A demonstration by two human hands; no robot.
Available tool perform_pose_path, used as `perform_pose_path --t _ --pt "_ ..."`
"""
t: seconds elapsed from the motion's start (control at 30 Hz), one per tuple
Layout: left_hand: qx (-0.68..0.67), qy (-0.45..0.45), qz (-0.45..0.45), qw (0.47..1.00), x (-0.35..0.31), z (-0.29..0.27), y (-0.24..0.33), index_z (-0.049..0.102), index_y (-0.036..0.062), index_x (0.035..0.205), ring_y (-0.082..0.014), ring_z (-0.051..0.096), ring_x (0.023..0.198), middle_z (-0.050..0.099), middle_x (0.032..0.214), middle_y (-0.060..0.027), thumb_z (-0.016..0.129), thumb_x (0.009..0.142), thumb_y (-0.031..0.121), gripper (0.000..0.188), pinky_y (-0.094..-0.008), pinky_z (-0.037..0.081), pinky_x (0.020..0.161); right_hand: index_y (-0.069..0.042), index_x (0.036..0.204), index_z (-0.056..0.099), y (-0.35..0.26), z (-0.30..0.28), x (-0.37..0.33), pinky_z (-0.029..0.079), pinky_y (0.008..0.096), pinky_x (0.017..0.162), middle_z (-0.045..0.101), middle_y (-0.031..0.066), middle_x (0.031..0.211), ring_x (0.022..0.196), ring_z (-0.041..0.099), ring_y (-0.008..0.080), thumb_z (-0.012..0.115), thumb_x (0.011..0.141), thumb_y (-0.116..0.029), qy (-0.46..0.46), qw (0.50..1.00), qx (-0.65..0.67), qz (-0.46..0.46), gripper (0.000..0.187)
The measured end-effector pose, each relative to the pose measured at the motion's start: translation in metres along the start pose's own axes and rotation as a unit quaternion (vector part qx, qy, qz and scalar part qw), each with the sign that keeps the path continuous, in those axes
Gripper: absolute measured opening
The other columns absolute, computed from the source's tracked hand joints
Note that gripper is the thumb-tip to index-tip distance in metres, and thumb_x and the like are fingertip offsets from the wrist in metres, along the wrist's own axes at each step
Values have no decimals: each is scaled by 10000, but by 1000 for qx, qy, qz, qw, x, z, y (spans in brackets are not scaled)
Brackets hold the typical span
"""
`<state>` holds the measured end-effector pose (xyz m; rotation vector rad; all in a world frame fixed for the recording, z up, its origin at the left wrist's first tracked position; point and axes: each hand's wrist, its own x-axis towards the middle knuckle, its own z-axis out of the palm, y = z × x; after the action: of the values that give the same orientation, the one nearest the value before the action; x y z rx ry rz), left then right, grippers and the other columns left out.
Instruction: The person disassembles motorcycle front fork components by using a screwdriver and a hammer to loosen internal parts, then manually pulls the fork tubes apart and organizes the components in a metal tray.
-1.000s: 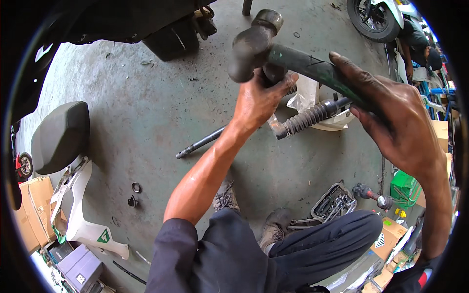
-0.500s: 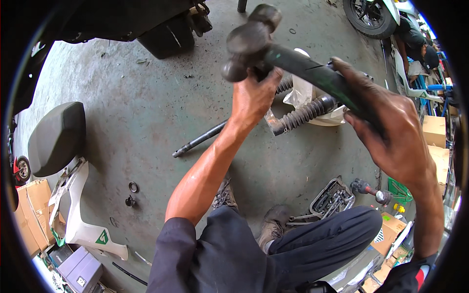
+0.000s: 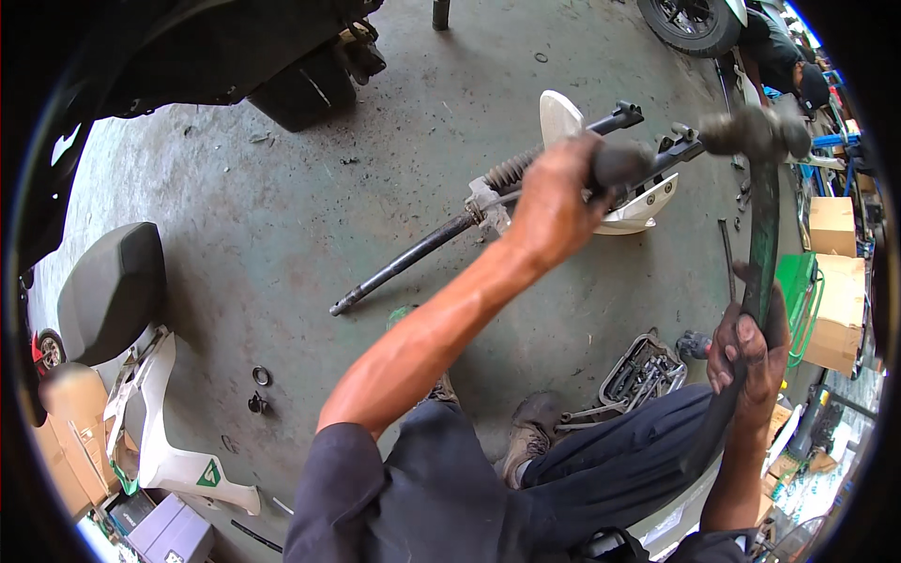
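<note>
A motorcycle front fork lies on the floor ahead of me, its bare dark steering tube point(image 3: 404, 264) pointing toward the near left. A ribbed rubber boot point(image 3: 511, 169) shows on one leg, with a white fender point(image 3: 561, 116) around the far part. Over the fork, my left hand point(image 3: 556, 202) is closed round a dark, thick, round-ended part point(image 3: 621, 167); blur hides its exact kind. My right hand point(image 3: 751, 352), at the right, wraps the dark handle of a hammer point(image 3: 762, 225). The handle stands nearly upright, and the heavy metal head, blurred, is at the top.
An open case of sockets and wrenches point(image 3: 646, 371) lies by my right shoe. Small black rings point(image 3: 261, 375) are on the floor at left, near a seat point(image 3: 113, 293) and a white body panel point(image 3: 174, 432). Another person point(image 3: 784, 70) bends beside a wheel point(image 3: 690, 23) at far right.
The hammer has swung from above the fork to the right and turned upright. My right hand has dropped lower, and my left hand has moved right, uncovering the steering tube.
</note>
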<state>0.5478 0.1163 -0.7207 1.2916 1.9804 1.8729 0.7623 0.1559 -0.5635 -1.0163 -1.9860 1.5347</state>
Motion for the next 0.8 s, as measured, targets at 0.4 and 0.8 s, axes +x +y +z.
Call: perform_pose_path --t 0.4,0.8 --pt "62 -3 -48 997 15 58 -3 577 42 1060 -391 641 857 644 942 -205 737 692 44 401 -440 520 748 -8 1298 281 3 -102 -10 411 212 324 412 25 693 416 413 88 452 987 -247 92 962 223 -126 428" --pt "139 -38 -29 989 5 77 -7 556 42 1075 -383 601 876 612 967 -176 744 638 12 476 -442 477 767 28 1184 451 28 -60 23 338 222 339 396 -12 588 418 383 59 560 935 -207 -69 977 56 192 359"
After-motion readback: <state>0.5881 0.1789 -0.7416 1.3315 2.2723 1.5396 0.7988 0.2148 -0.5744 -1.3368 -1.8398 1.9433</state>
